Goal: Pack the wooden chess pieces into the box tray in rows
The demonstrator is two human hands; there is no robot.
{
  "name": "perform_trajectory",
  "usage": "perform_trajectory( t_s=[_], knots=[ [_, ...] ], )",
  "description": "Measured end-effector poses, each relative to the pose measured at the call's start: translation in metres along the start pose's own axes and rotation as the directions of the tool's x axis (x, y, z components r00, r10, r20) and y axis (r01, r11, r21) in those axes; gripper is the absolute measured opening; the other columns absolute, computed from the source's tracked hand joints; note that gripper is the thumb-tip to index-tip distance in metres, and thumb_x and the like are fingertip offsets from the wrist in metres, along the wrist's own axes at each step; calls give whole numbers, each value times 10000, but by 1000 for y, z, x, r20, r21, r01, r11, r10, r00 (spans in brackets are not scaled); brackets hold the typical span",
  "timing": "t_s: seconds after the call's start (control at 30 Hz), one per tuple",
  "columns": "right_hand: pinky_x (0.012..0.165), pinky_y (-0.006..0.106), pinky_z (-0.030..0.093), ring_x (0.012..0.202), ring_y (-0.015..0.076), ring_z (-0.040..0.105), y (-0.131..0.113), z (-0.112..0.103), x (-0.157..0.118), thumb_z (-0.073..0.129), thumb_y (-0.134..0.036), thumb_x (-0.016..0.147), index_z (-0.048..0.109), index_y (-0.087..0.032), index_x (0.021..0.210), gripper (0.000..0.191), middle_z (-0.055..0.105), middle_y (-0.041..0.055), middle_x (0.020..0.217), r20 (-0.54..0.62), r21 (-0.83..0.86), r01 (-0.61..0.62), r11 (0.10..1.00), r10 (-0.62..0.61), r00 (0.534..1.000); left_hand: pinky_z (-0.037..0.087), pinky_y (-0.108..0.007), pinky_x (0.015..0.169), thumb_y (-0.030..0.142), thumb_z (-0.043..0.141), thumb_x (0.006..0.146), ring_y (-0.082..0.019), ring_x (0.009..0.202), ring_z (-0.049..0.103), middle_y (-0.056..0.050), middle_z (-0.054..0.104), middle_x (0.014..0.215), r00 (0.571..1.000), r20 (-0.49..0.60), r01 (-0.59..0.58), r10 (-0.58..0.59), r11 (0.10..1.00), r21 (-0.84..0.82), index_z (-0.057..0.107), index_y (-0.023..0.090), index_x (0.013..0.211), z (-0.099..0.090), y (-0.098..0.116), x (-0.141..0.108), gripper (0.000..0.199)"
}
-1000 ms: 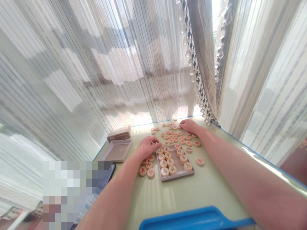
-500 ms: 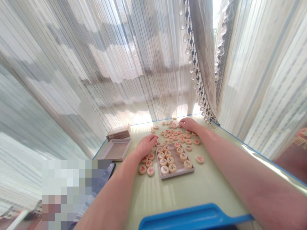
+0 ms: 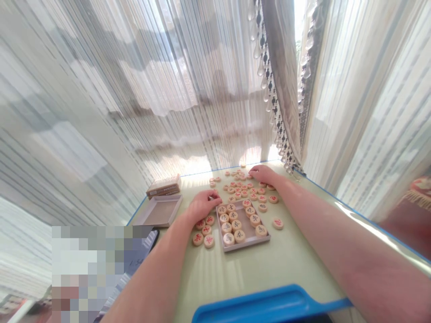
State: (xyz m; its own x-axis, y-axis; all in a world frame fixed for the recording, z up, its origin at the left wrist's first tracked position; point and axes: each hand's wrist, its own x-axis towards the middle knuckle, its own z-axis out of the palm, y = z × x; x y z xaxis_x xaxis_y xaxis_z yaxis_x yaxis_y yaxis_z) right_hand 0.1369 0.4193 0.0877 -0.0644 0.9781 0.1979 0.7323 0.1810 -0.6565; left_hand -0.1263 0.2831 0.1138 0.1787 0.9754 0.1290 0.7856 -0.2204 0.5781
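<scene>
My left hand (image 3: 204, 204) is at the far left corner of a shallow open box (image 3: 244, 244). Its thumb and fingers pinch together over a Chinese chess piece, mostly hidden under the fingertips. Farther back, my right hand (image 3: 263, 173) has its fingers bent down onto a Chinese chess piece (image 3: 250, 176) at the edge of the scattered ones. Inside the box, round wooden pieces with dark characters (image 3: 239, 236) stand in two columns on the left. One more column (image 3: 260, 230) lines the right side, with a red-marked piece (image 3: 247, 203) at its far end.
Several red-marked pieces (image 3: 209, 241) lie beside my left wrist; many more (image 3: 253, 191) spread beyond the box. A lone piece (image 3: 278, 223) is right of it. An empty box lid (image 3: 160, 211), a flat carton (image 3: 164, 185), a blue tray edge (image 3: 249, 309) and curtains (image 3: 161, 89) surround the table.
My left fingers have closed over the piece by the box's far left corner, which showed at the fingertips before. The right hand stays almost in place. The view shifts slightly.
</scene>
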Motion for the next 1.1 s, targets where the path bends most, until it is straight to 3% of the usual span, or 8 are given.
perform_trajectory(
  t_s=[0.2, 0.37, 0.6, 0.77, 0.9, 1.0, 1.1],
  knots=[
    [666, 236, 398, 770, 142, 554, 2, -7, 0, 379, -458, 801, 675, -181, 882, 413, 657, 42, 952, -44, 164, -59, 985, 67, 997, 391, -250, 616, 467, 471, 714, -138, 642, 521, 12, 603, 672, 999, -36, 28, -28, 999, -21, 626, 170, 757, 2, 0, 2, 338],
    [635, 236, 402, 754, 135, 541, 4, -10, 1, 436, -459, 759, 676, -180, 868, 384, 646, 54, 997, -64, 413, -134, 901, 175, 982, 384, -244, 596, 472, 470, 714, -129, 614, 505, 19, 584, 645, 999, -36, 40, -40, 999, -16, 626, 172, 745, 3, 0, 2, 339],
    [628, 264, 384, 692, 149, 535, -15, -17, -9, 502, -372, 677, 683, -150, 804, 313, 656, 54, 837, -210, 398, -58, 916, 152, 966, 388, -237, 610, 437, 462, 725, -123, 610, 506, 26, 585, 639, 998, -57, -14, 13, 1000, -14, 619, 174, 721, 4, -2, 2, 306],
    [644, 259, 385, 710, 146, 535, -72, -40, -36, 479, -351, 701, 684, -161, 790, 294, 643, 31, 762, -369, 411, 177, 894, -14, 929, 381, -249, 612, 434, 448, 722, -139, 640, 522, 11, 598, 655, 994, -94, -50, 51, 999, 5, 621, 167, 711, 6, -5, 1, 319],
    [587, 256, 377, 600, 131, 510, -116, -49, -81, 481, -350, 735, 673, -172, 763, 264, 600, 6, 619, -190, 251, 331, 910, -289, 938, 386, -247, 611, 438, 444, 722, -140, 638, 526, 9, 605, 658, 992, -98, -79, 79, 997, 3, 622, 164, 713, 6, -6, 0, 327],
    [613, 255, 377, 618, 125, 500, -119, -39, -115, 499, -277, 746, 664, -178, 752, 193, 593, 13, 659, -149, 43, 539, 841, -528, 836, 391, -246, 615, 442, 447, 716, -144, 653, 531, 4, 608, 668, 991, -106, -78, 79, 997, 11, 630, 159, 725, 6, -6, 0, 336],
    [662, 254, 391, 691, 133, 510, -96, -24, -136, 497, -228, 754, 658, -175, 769, 170, 589, 35, 728, -190, -5, 626, 779, -616, 765, 396, -250, 613, 465, 440, 706, -146, 640, 524, 2, 603, 660, 992, -111, -56, 59, 998, 29, 641, 159, 747, 6, -8, 0, 368]
  ],
)
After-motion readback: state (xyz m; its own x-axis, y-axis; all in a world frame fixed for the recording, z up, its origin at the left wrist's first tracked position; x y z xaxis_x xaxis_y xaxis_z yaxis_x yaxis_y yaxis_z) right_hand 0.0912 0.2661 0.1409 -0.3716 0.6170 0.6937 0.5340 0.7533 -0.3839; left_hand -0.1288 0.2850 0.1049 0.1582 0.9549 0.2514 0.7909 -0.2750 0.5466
